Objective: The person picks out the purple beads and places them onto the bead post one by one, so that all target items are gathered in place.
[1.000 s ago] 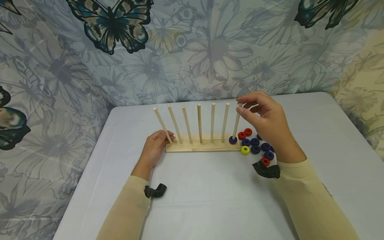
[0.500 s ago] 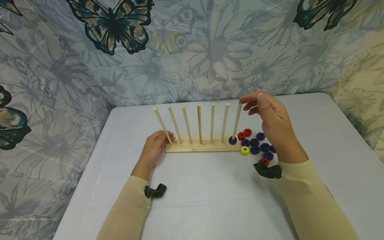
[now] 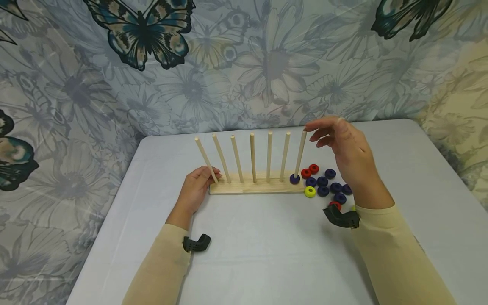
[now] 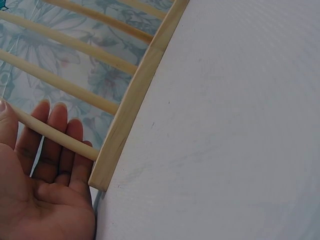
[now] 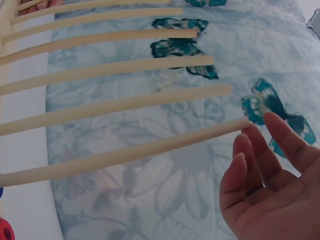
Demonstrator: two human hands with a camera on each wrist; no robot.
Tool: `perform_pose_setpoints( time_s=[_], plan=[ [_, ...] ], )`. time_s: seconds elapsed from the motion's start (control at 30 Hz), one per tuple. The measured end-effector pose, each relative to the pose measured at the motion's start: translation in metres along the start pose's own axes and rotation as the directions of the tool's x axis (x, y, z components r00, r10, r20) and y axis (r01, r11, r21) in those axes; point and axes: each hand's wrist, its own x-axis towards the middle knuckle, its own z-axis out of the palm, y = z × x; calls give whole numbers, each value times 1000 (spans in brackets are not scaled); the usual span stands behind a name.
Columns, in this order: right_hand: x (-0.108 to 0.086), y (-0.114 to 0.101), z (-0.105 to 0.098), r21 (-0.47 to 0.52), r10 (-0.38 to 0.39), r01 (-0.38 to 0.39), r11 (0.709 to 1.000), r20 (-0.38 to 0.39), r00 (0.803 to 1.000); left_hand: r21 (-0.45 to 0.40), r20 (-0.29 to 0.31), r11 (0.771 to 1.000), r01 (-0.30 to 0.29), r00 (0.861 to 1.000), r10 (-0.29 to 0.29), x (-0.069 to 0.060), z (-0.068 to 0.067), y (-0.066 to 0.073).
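A wooden stand (image 3: 248,187) with a row of several upright pegs sits on the table. My left hand (image 3: 197,186) holds its leftmost peg (image 4: 57,136) low down, thumb on one side and fingers behind. At the other end, a dark blue ring (image 3: 295,179) lies round the base of the rightmost peg (image 3: 300,153). My right hand (image 3: 348,154) is raised beside that peg's top, palm turned toward it. A fingertip touches the tip of the peg in the right wrist view, and the other fingers are loosely bent with nothing in them.
Right of the stand lie several loose dark blue rings (image 3: 322,181), a few red rings (image 3: 306,173) and a yellow ring (image 3: 310,192). Some are partly hidden by my right wrist strap (image 3: 342,217). A patterned cloth (image 3: 244,63) hangs behind the white table (image 3: 244,254).
My right thumb has swung away from the rightmost peg's top, and the hand has turned and shifted slightly right. The ring at that peg's base and my left hand stay as they were.
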Motion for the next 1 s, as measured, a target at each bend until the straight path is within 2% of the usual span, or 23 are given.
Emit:
perform_pose_setpoints(
  time_s=[0.4, 0.7, 1.0],
  plan=[
    [2, -7, -4, 139, -5, 6, 990, -6, 1000, 1, 6, 1000, -3, 1000, 3, 0, 1, 3],
    [-8, -4, -20, 101, 30, -33, 994, 33, 999, -5, 4, 1000, -7, 1000, 7, 0, 1, 1],
    [-25, -2, -42, -1, 89, -89, 996, 29, 996, 1, 6, 1000, -14, 1000, 14, -1, 0, 1]
  ],
)
